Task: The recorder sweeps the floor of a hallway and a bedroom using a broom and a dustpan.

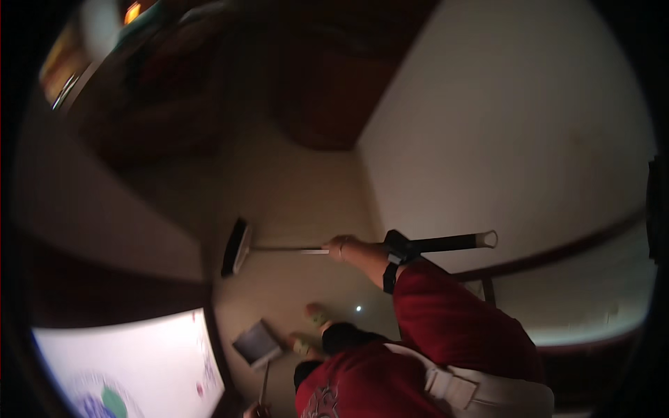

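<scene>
R hand (339, 247) grips broom (240, 249), L hand (257, 411) seems closed on dustpan (258, 343) handle. Sweeping appears in progress; next stroke prob. needs broom nearer dustpan.

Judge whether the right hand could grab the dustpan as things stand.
Likely not: the right hand is closed around the broom, and the dustpan is left of the feet, its handle apparently in the left hand.

The broom (235, 248) is black-bristled, the dustpan (258, 343) grey — the shirt (373, 373) dark red, patterned in grey.
</scene>
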{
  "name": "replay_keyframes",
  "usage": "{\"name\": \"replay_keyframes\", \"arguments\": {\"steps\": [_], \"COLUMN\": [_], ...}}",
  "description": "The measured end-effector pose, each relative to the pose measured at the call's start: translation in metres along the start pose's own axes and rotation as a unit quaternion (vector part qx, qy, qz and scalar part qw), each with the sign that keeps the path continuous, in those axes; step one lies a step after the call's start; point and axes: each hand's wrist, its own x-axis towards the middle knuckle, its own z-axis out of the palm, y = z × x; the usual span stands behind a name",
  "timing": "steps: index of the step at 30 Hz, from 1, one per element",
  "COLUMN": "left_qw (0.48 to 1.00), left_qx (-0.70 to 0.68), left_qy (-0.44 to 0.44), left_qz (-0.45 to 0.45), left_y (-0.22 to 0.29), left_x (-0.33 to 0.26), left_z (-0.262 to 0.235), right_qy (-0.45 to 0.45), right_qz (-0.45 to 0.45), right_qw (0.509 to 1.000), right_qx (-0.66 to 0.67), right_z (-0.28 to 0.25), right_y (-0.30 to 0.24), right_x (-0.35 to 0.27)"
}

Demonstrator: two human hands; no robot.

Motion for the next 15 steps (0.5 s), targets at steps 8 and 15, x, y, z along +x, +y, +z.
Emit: {"name": "replay_keyframes", "arguments": {"steps": [8, 15], "left_qw": [0.832, 0.567], "left_qx": [0.498, 0.646], "left_qy": [0.097, -0.070], "left_qz": [0.225, 0.506], "left_y": [0.168, 0.215], "left_x": [0.047, 0.095], "left_z": [0.052, 0.214], "right_qy": [-0.090, 0.071], "right_qz": [0.194, 0.212], "right_qw": [0.976, 0.968], "right_qx": [0.047, -0.112], "right_z": [-0.002, 0.000], "right_y": [0.012, -0.012], "right_x": [-0.063, -0.053]}}
